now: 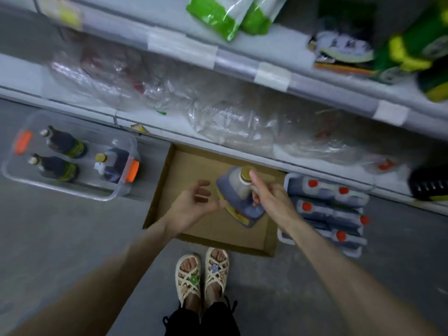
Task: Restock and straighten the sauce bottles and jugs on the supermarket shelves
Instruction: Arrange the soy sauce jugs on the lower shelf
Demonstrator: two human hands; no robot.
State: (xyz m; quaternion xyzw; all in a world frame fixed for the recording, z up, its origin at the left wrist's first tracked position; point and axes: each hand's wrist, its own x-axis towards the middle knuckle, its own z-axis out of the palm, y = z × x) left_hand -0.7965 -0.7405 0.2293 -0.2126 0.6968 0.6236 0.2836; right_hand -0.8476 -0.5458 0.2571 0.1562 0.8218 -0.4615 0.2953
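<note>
The right hand (271, 200) had its fingers curled round the handle of a dark sauce jug (231, 186), thumb raised just beside the gold cap (247, 174). The left hand (194, 202) held nothing: its fingers were loosely bent and spread, and its thumb reached toward the jug's yellow label, though touching or just short could not be told through the blur. The jug was tilted, its long axis running from the base nearest the person up to the cap, which pointed toward the shelving. It sat over the cardboard tray (194, 166) on the floor; whether it rested there or was already lifted was unclear. The lowest shelf (174, 126), strewn with crumpled plastic wrap (218, 120), lay straight ahead beyond the tray, so the likely carry was forward and up, with the right hand bearing the weight and the left placed to support the body. Both forearms reached down and inward. Left of the tray stood a clear plastic tub (14, 175) holding dark bottles (63, 144); to the right lay red-capped jugs (327, 207).
</note>
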